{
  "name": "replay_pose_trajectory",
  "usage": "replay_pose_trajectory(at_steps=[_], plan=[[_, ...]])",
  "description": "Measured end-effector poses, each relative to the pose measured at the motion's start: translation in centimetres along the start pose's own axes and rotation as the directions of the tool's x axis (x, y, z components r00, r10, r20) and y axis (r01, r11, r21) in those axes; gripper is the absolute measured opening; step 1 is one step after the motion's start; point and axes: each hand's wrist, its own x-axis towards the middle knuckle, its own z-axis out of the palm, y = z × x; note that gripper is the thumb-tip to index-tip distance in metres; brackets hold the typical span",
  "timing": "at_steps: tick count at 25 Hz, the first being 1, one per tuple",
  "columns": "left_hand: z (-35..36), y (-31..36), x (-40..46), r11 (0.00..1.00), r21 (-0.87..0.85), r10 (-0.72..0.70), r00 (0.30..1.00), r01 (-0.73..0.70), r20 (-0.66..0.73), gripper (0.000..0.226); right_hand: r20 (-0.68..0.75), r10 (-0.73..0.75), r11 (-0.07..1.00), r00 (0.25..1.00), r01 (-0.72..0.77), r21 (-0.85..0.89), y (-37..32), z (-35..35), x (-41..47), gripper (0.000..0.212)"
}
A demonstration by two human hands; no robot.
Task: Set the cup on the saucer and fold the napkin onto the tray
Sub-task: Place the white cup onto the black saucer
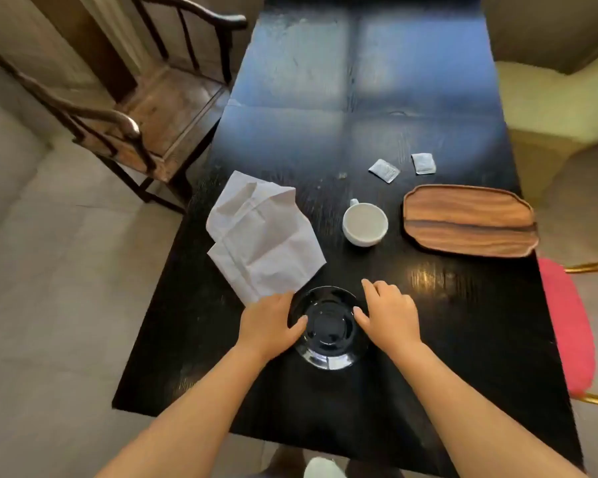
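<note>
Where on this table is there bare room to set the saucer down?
Bare room: the far half of the table, beyond the two packets; and the near right patch, below the tray, right of the right hand. Crowded: the middle band, with the napkin, the cup and the tray, and around the saucer flanked by both hands.

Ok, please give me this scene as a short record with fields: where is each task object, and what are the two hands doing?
saucer: black, on the dark table, nearest the person
left hand: touches the saucer's left rim, fingers fairly straight
right hand: touches the saucer's right rim, fingers fairly straight
cup: white, upright on the table, not on the saucer
napkin: white, loosely spread, left of the cup
tray: wooden, right of the cup, nothing on it
two small packets: beyond the cup and tray
</note>
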Motion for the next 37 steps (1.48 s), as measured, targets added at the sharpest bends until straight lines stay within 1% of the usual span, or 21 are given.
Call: replay_pose_trajectory(at_steps=[1,2,4,7,10,12,14,17,20,23,25,28,32,37], plan=[[0.6,0.0,-0.2,1.0,0.021,-0.02,0.999,0.019,0.028,0.042,0.079,0.026,0.999,0.997,-0.024,-0.023,0.0,0.4,-0.1,0.061],[1.2,0.1,-0.2,1.0,0.011,-0.027,0.999,0.027,0.032,0.039,0.15,0.022,0.999,0.988,-0.017,-0.033,-0.2,0.6,-0.1,0.063],[2.6,0.0,-1.0,0.998,0.031,-0.066,0.993,0.063,0.094,0.037,0.212,0.018,0.999,0.977,-0.01,-0.038,-0.1,1.4,-0.6,0.066],[3.6,0.3,-1.3,0.988,-0.01,-0.154,0.977,0.157,0.145,0.047,0.3,0.048,0.999,0.953,-0.047,-0.01,0.1,2.2,-1.1,0.069],[4.0,1.0,-1.5,0.957,-0.136,-0.231,0.958,0.255,0.168,0.055,0.344,0.07,0.991,0.936,-0.106,0.085,0.1,2.6,-1.2,0.07],[4.1,1.7,-1.5,0.902,-0.287,-0.279,0.943,0.323,0.183,0.052,0.379,0.1,0.964,0.92,-0.185,0.193,-0.1,2.7,-1.2,0.069],[4.5,2.1,-1.4,0.817,-0.43,-0.337,0.923,0.384,0.184,0.048,0.397,0.13,0.912,0.909,-0.266,0.311,0.0,2.9,-1.2,0.064],[4.4,3.5,-1.3,0.692,-0.537,-0.421,0.874,0.482,0.242,0.051,0.39,0.182,0.808,0.903,-0.363,0.463,1.4,2.7,-1.3,0.057],[3.9,6.0,-0.5,0.612,-0.606,-0.458,0.853,0.508,0.251,0.051,0.357,0.221,0.697,0.908,-0.403,0.594,4.4,2.1,-1.9,0.055],[4.2,9.9,1.1,0.602,-0.631,-0.446,0.861,0.489,0.243,0.043,0.315,0.31,0.618,0.897,-0.442,0.65,8.8,1.2,-2.9,0.057],[4.6,12.9,2.5,0.613,-0.649,-0.395,0.886,0.452,0.244,0.037,0.295,0.366,0.584,0.883,-0.465,0.665,12.1,0.6,-3.5,0.057],[5.5,17.2,4.3,0.63,-0.667,-0.308,0.917,0.397,0.254,0.038,0.29,0.423,0.534,0.858,-0.495,0.685,16.8,0.0,-4.5,0.057],[7.3,22.5,6.3,0.66,-0.668,-0.213,0.939,0.343,0.271,0.04,0.289,0.48,0.506,0.828,-0.53,0.68,22.9,0.2,-5.6,0.057],[9.2,26.2,7.7,0.673,-0.652,-0.199,0.934,0.349,0.295,0.043,0.307,0.486,0.49,0.818,-0.546,0.68,27.4,1.0,-6.1,0.059]])
